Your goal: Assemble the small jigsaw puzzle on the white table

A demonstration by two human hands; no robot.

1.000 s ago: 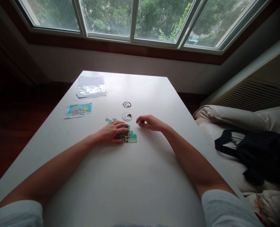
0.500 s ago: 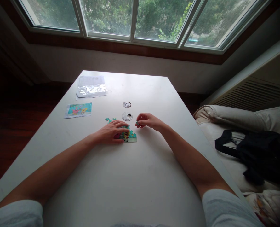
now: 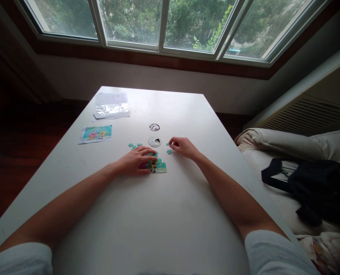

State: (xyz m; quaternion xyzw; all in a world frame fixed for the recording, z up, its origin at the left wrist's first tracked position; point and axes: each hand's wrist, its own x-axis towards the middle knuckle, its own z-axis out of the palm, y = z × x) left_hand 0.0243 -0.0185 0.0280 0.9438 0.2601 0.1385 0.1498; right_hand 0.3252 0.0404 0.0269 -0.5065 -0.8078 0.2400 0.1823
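Note:
My left hand (image 3: 137,160) lies flat, fingers stretched, on a partly built jigsaw puzzle (image 3: 157,165) in the middle of the white table (image 3: 170,214). My right hand (image 3: 183,146) rests just right of it, fingers curled in a pinch at a small teal piece (image 3: 168,144). Another loose teal piece (image 3: 169,152) lies on the table just below that hand's fingertips. A few more teal pieces (image 3: 134,145) sit left of the round cap.
A printed reference picture (image 3: 95,134) and a clear plastic bag over paper (image 3: 111,105) lie at the table's far left. Two round cable-hole covers (image 3: 154,141) sit mid-table. A black bag (image 3: 316,185) rests on a pale sofa at right.
My right hand lifted a piece, then moved slightly right and back; a teal piece now lies on the table below its fingertips. My left hand has stayed on the puzzle.

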